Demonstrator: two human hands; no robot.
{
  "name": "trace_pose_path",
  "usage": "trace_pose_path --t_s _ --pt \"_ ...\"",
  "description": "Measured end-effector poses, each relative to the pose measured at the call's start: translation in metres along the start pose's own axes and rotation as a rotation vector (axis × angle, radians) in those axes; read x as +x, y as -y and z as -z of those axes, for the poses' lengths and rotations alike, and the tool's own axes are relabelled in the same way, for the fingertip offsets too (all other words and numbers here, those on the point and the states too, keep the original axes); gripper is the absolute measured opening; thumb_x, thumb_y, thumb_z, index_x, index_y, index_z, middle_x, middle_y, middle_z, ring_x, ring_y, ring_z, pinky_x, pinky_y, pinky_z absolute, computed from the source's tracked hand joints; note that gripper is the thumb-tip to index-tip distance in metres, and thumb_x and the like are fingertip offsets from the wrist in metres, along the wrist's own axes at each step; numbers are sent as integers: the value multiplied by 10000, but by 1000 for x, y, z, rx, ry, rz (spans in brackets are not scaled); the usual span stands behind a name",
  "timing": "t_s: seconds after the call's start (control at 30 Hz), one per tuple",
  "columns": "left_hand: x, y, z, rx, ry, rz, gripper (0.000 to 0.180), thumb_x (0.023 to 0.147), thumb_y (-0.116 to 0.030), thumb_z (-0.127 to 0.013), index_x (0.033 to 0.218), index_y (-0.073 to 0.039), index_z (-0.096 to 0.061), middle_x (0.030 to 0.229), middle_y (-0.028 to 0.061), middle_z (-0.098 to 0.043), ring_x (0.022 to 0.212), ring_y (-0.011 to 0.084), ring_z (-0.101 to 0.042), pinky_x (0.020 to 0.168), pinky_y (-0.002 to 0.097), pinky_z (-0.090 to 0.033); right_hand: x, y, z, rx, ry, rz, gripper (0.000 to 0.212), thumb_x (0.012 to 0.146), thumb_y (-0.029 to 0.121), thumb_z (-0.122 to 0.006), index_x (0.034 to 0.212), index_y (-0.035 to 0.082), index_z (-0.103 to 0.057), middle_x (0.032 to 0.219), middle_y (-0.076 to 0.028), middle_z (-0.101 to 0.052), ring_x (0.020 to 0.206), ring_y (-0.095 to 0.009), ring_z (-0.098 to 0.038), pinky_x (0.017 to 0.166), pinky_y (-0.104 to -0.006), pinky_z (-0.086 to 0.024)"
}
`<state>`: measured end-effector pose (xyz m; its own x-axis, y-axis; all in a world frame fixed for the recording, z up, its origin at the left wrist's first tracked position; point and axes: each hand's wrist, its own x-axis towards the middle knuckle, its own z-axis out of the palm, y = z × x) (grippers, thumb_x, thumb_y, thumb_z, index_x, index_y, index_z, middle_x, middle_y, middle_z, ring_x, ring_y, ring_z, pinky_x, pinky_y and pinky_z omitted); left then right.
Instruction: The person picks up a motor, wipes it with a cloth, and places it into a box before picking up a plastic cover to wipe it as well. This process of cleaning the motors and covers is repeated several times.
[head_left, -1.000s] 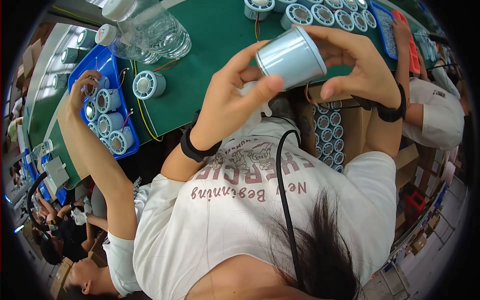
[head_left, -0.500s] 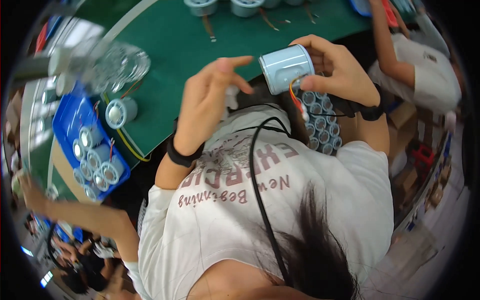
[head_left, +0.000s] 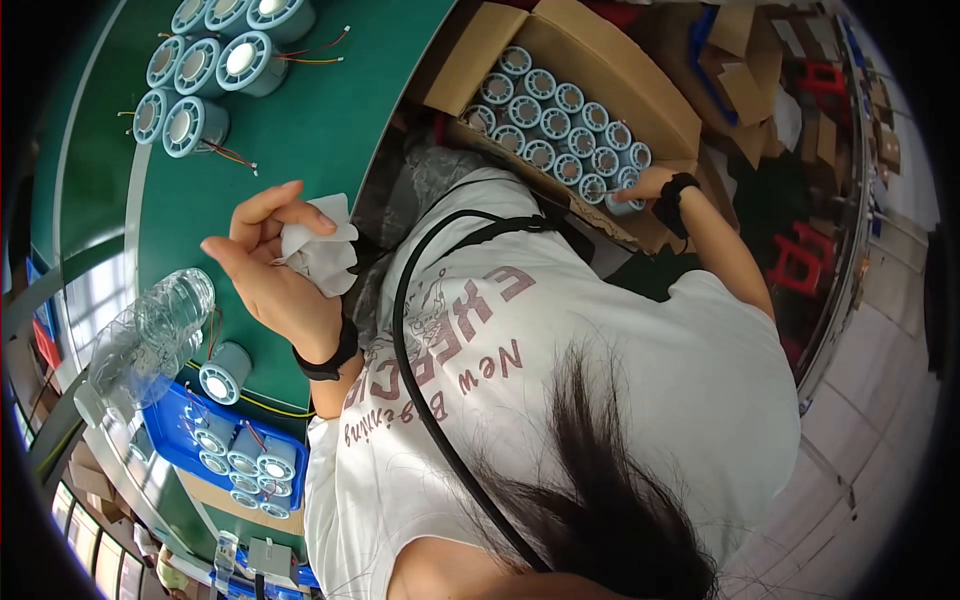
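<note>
My left hand (head_left: 285, 270) is raised above the green table's edge, fingers curled around a crumpled white cloth or tissue (head_left: 325, 250). Over to the right, my right hand (head_left: 652, 186) reaches down at the near right corner of an open cardboard box (head_left: 655, 115). Its fingers are closed on a light-blue cylinder (head_left: 625, 207) with a slotted round end; the far fingers are partly hidden. Rows of the same cylinders (head_left: 554, 123) stand in the box, slotted ends up.
More light-blue cylinders with thin wires (head_left: 196, 126) stand on the green table (head_left: 330, 90). A blue tray (head_left: 175, 435) holds several others. Beside it are a single cylinder (head_left: 225, 372) and a clear plastic bottle (head_left: 150, 335). Red stools (head_left: 803, 255) stand on the right.
My view has turned right toward the box. My right hand, which held a wired cylinder up in front of me, is now down in the box. The white cloth in my left hand shows more fully.
</note>
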<state>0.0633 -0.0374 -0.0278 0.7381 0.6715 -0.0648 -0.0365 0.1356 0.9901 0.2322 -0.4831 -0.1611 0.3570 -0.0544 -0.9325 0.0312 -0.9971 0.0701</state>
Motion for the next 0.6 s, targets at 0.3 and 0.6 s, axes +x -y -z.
trace_pose_path --t_s 0.3,0.6 --pt "3 2 12 -76 -41 -126 382 976 -263 -356 1103 18 -581 830 118 -623 798 182 -585 804 287 -450 51 -4 -51 -95 -190 -73 1038 581 759 -719 1255 -16 -570 1202 -200 -632 1076 -316 -621 870 -379 -503" --pt "-13 8 28 -33 144 -349 689 727 170 -395 1393 3 -352 1332 150 -437 1186 212 -476 928 302 -449 -103 158 56 72 -535 630 288 909 214 -626 1100 0 -635 853 -121 -697 521 -177 -602 507 -293 -482"
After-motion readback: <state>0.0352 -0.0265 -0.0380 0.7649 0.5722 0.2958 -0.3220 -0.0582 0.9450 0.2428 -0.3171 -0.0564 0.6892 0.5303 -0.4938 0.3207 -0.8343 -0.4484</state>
